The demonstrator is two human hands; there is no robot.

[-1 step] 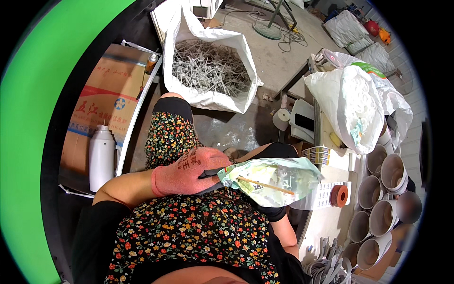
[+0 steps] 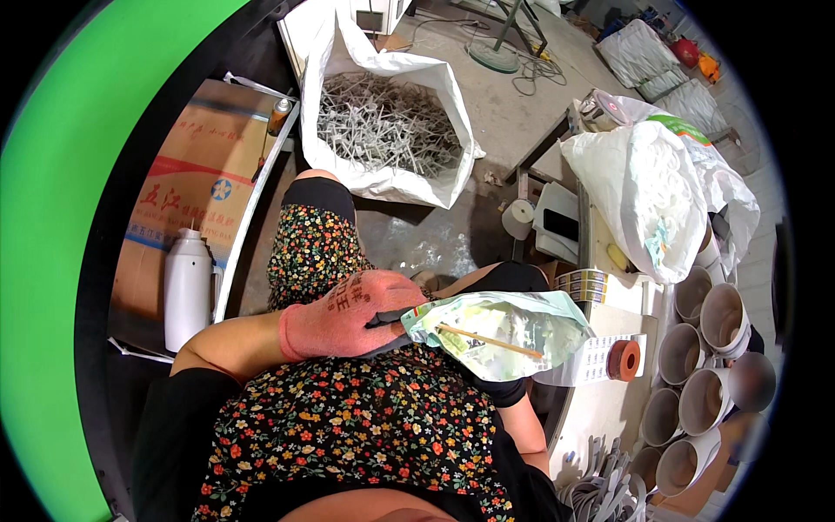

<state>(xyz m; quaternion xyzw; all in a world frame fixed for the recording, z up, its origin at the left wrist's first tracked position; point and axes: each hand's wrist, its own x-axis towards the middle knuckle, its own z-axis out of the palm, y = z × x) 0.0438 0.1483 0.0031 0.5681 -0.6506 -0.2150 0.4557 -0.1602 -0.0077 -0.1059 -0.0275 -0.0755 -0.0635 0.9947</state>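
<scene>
My left hand (image 2: 352, 315), in a red knit glove with dark coating, is closed on the left edge of a pale green plastic bag (image 2: 557, 324) above my lap. The bag's opening faces up, showing a whitish, crinkled inside. A thin wooden stick (image 2: 491, 340) lies slantwise across the opening. My right forearm (image 2: 524, 428) comes up on the right toward the underside of the bag. My right hand is hidden behind the bag, so its fingers do not show.
A white sack (image 2: 448, 178) of grey plastic pieces stands ahead. On the right, a bench (image 2: 584, 435) carries a red-brown tape roll (image 2: 624, 359), a bag of white rings (image 2: 609, 165) and stacked grey tubes (image 2: 703, 400). At left are a white flask (image 2: 187, 296) and a carton (image 2: 187, 161).
</scene>
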